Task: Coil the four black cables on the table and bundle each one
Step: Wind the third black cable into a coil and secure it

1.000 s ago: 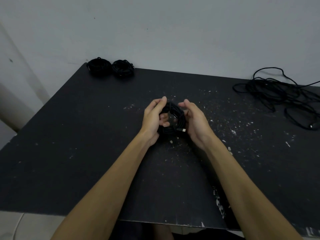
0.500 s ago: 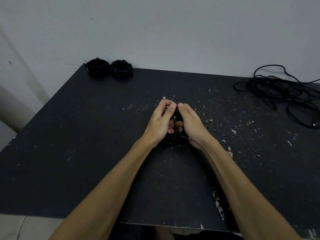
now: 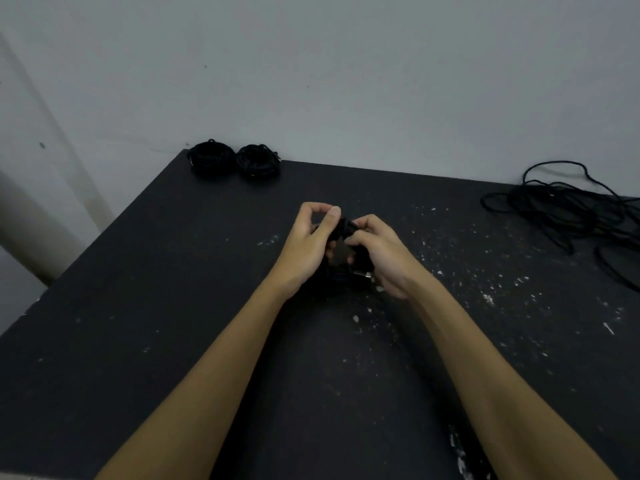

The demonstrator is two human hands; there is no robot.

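Coil in hand: my left hand [image 3: 311, 244] and right hand [image 3: 381, 251] both grip the third cable coil [image 3: 341, 258] above mid-table [image 3: 173, 306]
Slip risk: I judge the loops could spring apart if either grip eases before the wrap is secured
Plug end: its connector [image 3: 362, 274] sticks out and may snag
Done: two bundles [image 3: 233, 159] at the far corner
Left: loose cable [image 3: 561, 209] far right, tangle likely

Single view, head-mounted, wide-angle. It looks forward and steeply down across the table [image 3: 173, 306] from its near edge, toward the wall [image 3: 346, 81] behind the table's far edge. Both forearms enter from the bottom of the frame; the hands sit close to the lens, above the table's middle. The table's far corners fall within view. There is no second view to share coverage.
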